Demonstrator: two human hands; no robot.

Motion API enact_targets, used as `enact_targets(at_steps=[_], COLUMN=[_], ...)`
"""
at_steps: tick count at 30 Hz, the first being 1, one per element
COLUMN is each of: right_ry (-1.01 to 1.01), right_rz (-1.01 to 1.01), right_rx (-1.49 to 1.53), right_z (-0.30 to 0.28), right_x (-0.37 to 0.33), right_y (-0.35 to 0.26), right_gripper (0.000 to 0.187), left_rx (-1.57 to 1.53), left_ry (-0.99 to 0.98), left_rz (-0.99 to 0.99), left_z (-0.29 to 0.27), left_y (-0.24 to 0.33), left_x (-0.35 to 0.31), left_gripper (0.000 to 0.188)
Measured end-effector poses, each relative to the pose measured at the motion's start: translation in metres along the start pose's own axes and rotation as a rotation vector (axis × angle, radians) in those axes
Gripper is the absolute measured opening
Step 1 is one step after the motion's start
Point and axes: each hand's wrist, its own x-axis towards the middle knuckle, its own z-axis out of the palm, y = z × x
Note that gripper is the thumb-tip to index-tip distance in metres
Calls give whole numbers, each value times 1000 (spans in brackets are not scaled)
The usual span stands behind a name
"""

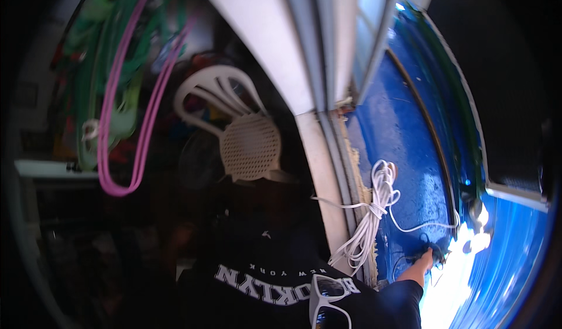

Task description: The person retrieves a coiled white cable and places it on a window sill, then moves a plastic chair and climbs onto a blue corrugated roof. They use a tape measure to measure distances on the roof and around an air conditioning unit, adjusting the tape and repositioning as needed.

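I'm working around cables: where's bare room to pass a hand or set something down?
The blue surface shows a bare patch between the white cable bundle and the brown strip, above the loose white strand. The chair seat below the slatted backrest also looks bare. Crowded: below that strand, where the right hand is at a dark tangle.

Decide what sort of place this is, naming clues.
Probably a doorway between dim indoors and somewhere sunlit: a plastic chair on the dark side, a white frame across the middle, a blue surface in bright light.

right hand [429,260]: 1 | white cable bundle [379,200]: 1 | plastic chair [250,144]: 1 | white-framed sunglasses [322,304]: 1 pair | black shirt [257,310]: 1
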Motion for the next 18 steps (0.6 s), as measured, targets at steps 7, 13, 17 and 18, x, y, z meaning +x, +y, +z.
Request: enact_targets(at_steps=[7, 13, 17, 18], right_ry=[67, 190, 409, 447], right_rz=[-157, -646, -823, -1003], right_rx=[-81, -399, -160, 158], right_z=[-28, -60, -79, -86], right_x=[-29, -104, -193, -222], right_y=[-6, -36, -19, -1], right_gripper=[84, 59, 63, 59], left_rx=[319, 97, -33, -4], left_ry=[-25, -5, -113, -169], left_rz=[-164, 50, 86, 28], left_z=[19, 31, 43, 41], left_y=[6, -68, -112, -118], left_x=[-22, 23, 79, 94], left_gripper=[33, 24, 14, 14])
